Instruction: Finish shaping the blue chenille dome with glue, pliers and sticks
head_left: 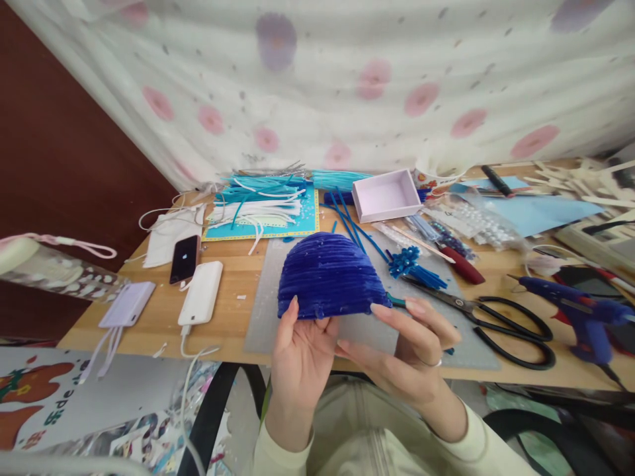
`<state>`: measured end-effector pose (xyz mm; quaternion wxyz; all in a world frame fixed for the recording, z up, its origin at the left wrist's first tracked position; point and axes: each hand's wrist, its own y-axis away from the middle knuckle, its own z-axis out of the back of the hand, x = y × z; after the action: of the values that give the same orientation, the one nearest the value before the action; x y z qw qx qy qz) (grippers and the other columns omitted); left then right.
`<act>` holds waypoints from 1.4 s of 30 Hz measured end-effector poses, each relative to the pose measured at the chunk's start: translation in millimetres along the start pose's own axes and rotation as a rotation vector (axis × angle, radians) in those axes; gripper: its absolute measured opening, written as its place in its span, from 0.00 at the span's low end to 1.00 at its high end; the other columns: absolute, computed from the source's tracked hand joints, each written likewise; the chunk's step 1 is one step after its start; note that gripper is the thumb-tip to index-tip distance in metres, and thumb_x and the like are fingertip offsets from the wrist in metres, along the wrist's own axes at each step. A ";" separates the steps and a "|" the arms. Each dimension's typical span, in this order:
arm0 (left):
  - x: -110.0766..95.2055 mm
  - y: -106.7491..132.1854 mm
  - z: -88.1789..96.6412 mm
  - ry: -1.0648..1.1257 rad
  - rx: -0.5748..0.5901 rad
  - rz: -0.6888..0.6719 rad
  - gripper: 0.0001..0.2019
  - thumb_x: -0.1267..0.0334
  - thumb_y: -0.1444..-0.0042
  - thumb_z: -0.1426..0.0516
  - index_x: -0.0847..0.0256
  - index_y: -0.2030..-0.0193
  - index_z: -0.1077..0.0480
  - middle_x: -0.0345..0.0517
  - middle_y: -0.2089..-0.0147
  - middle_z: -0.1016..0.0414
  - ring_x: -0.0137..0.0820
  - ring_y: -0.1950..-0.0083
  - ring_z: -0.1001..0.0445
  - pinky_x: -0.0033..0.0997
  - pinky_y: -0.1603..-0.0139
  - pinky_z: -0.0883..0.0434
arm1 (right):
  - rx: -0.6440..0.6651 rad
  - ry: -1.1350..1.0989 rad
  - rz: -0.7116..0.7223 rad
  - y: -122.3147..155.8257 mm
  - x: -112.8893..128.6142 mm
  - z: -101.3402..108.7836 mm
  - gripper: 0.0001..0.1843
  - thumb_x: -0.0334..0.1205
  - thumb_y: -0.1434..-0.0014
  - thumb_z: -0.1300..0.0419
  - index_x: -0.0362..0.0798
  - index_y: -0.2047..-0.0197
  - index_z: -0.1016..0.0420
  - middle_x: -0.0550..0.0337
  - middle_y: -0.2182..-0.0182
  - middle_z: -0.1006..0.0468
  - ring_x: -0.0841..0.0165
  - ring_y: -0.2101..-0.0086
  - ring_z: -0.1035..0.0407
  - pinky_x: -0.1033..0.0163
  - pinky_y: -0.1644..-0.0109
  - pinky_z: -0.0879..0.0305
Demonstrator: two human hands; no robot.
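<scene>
A dark blue dome-shaped piece [330, 274], made of rows of fuzzy pipe cleaners, is held up above the grey cutting mat [262, 317]. My left hand [305, 354] grips its lower left edge, thumb in front and fingers behind. At its lower right corner, my right hand [411, 347] pinches the edge between fingers, with other fingers lifted apart. Just beyond the piece lie loose blue pipe cleaners [350, 221] and a blue pipe-cleaner flower [404, 262]. Large black-handled scissors [464, 304] rest to the right of my right hand.
Bundles of turquoise and white pipe cleaners [268, 205] lie at the back, beside a white box [387, 196]. A blue glue gun [570, 297] stands at the right. A phone [185, 259], a white power bank [201, 292] and a clear bottle [59, 268] are at the left.
</scene>
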<state>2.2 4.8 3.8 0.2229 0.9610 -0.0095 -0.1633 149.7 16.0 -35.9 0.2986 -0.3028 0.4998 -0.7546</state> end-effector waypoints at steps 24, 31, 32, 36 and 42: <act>8.1 4.7 3.9 -0.065 0.068 0.005 0.14 0.69 0.35 0.47 0.56 0.53 0.19 0.46 0.55 0.14 0.33 0.53 0.16 0.32 0.50 0.21 | 0.239 -0.285 -0.510 -40.1 10.1 8.5 0.06 0.41 0.37 0.32 0.57 0.68 0.22 0.63 0.55 0.18 0.58 0.45 0.36 0.48 0.39 0.42; 10.0 7.1 7.2 -0.068 0.058 -0.017 0.10 0.68 0.39 0.42 0.56 0.59 0.18 0.46 0.54 0.14 0.37 0.51 0.16 0.39 0.46 0.22 | 0.108 -0.283 -0.681 -45.4 5.7 12.5 0.11 0.42 0.33 0.38 0.53 0.69 0.25 0.61 0.63 0.21 0.62 0.58 0.32 0.51 0.49 0.41; 9.8 7.0 8.1 -0.065 0.051 -0.023 0.09 0.68 0.40 0.41 0.56 0.59 0.18 0.45 0.54 0.14 0.37 0.51 0.16 0.41 0.45 0.22 | 0.082 -0.279 -0.695 -45.5 5.0 14.0 0.12 0.42 0.32 0.40 0.52 0.69 0.26 0.61 0.63 0.22 0.62 0.59 0.32 0.51 0.50 0.41; 8.5 5.1 11.3 -0.042 0.054 -0.027 0.09 0.68 0.41 0.40 0.54 0.58 0.18 0.43 0.55 0.13 0.36 0.50 0.17 0.42 0.42 0.24 | -0.032 -0.225 -0.707 -43.1 1.8 21.0 0.13 0.42 0.31 0.42 0.51 0.69 0.29 0.61 0.67 0.26 0.65 0.62 0.33 0.54 0.55 0.41; 1.5 0.4 14.4 -0.039 0.094 -0.037 0.11 0.67 0.38 0.43 0.52 0.59 0.18 0.41 0.54 0.14 0.36 0.48 0.17 0.44 0.37 0.27 | -0.368 -0.265 -0.682 -36.0 -23.0 37.9 0.28 0.48 0.28 0.46 0.52 0.82 0.39 0.62 0.79 0.35 0.66 0.72 0.36 0.55 0.63 0.41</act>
<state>-1.0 -1.8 -8.8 0.1743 0.9670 -0.0036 -0.1855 187.7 23.1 6.1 0.0338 -0.5940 0.4546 -0.6628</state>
